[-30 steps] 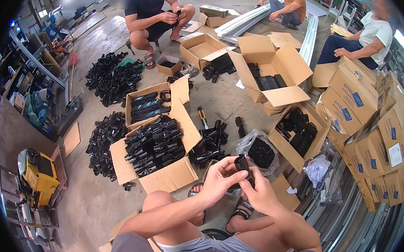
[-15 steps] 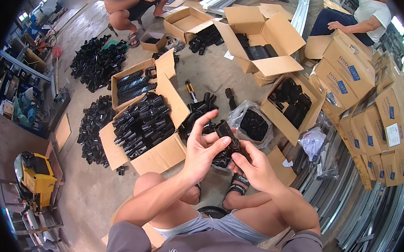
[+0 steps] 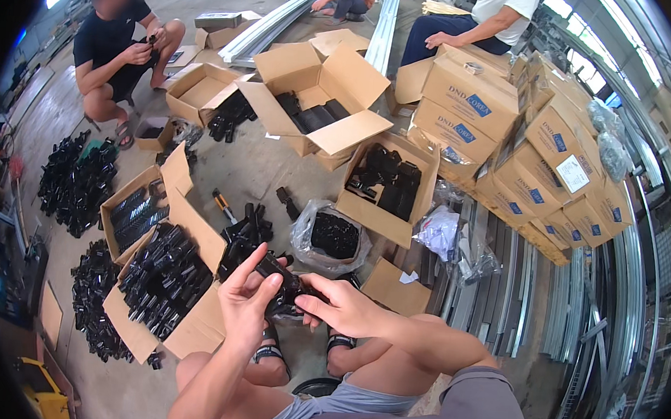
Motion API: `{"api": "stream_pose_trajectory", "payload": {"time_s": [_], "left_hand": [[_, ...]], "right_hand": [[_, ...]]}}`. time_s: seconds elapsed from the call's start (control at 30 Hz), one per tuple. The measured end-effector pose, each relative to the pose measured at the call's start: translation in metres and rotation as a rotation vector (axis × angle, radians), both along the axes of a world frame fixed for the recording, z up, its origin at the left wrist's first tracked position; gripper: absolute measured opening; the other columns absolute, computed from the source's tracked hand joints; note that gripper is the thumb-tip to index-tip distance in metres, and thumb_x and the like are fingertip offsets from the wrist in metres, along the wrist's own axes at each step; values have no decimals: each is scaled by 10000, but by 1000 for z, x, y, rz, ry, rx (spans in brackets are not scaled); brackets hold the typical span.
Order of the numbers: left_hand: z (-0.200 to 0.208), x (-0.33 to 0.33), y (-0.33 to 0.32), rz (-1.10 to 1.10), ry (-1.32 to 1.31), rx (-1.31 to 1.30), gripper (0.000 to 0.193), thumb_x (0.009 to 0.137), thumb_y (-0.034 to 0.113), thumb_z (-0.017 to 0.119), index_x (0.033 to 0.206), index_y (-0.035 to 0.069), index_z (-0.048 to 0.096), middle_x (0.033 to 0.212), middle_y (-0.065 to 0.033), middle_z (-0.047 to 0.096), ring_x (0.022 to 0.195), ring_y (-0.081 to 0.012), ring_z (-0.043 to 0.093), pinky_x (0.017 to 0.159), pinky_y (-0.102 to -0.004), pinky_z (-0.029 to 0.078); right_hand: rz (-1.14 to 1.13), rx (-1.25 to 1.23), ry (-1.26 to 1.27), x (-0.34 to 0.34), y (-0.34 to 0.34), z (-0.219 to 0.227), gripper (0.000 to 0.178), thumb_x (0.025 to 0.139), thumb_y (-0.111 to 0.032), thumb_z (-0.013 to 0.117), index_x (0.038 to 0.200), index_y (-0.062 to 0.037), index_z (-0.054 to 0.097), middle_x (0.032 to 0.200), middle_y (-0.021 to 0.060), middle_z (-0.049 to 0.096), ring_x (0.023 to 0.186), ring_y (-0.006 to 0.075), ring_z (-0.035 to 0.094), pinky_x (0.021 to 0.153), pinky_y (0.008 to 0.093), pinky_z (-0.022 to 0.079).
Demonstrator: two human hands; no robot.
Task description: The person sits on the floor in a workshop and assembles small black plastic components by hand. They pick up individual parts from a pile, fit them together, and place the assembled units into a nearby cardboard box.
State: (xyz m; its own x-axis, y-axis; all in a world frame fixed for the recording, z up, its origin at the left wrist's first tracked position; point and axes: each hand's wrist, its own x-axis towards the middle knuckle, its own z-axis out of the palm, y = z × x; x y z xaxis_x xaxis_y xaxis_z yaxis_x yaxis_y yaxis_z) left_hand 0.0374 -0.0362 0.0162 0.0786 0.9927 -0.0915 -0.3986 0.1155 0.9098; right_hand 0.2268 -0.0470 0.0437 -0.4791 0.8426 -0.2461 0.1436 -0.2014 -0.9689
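Note:
A glossy black plastic part (image 3: 284, 281) is held up in front of my knees between both hands. My left hand (image 3: 242, 304) grips its left end, with the thumb and fingers along its side. The fingers of my right hand (image 3: 344, 307) are closed at its right end, where they hide part of it. Just beyond my hands lie a loose heap of black parts (image 3: 247, 230) and a clear plastic bag (image 3: 300, 238) around small black pieces (image 3: 334, 236). To the left is an open carton (image 3: 205, 321) piled with similar black parts (image 3: 166, 275).
Black parts are heaped on the floor at left (image 3: 77, 184). An orange-handled tool (image 3: 222, 203) lies near the middle. Open cartons (image 3: 356, 137) stand farther off, sealed cartons (image 3: 467, 102) are stacked at right, and metal profiles (image 3: 570, 304) lie beside them. Other people (image 3: 112, 61) sit or squat at the back.
The whole view has swung to the right, so the scene sits farther left and lower. Both hands keep hold of the black plastic part, and my right hand lies flatter across it.

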Motion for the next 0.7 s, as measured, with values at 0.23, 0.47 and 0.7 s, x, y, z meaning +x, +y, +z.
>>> {"api": "stream_pose_trajectory", "payload": {"time_s": [0.23, 0.47, 0.7], "left_hand": [[0, -3, 2, 16, 32, -33, 466, 903, -36, 646, 1358, -14, 549, 1044, -185, 720, 929, -209, 707, 875, -335, 555], [13, -19, 9, 81, -86, -13, 454, 895, -45, 670, 1336, -34, 561, 1017, -174, 723, 898, -187, 708, 805, -291, 568], [5, -30, 20, 101, 51, 13, 468, 898, 3, 680, 1351, 17, 563, 1045, -158, 726, 923, -236, 715, 890, -356, 555]], "right_hand": [[-9, -14, 87, -1, -2, -18, 402, 1048, -281, 504, 1334, 1, 524, 887, 31, 635, 743, 89, 596, 673, 271, 519], [-125, -20, -253, 24, 59, -82, 415, 1045, -366, 460, 1183, -5, 612, 885, 105, 686, 820, 130, 672, 705, 290, 545], [230, 202, -1233, 75, 156, -276, 390, 913, -380, 641, 1145, -73, 707, 1079, 229, 702, 1081, 371, 665, 949, 446, 522]]}}
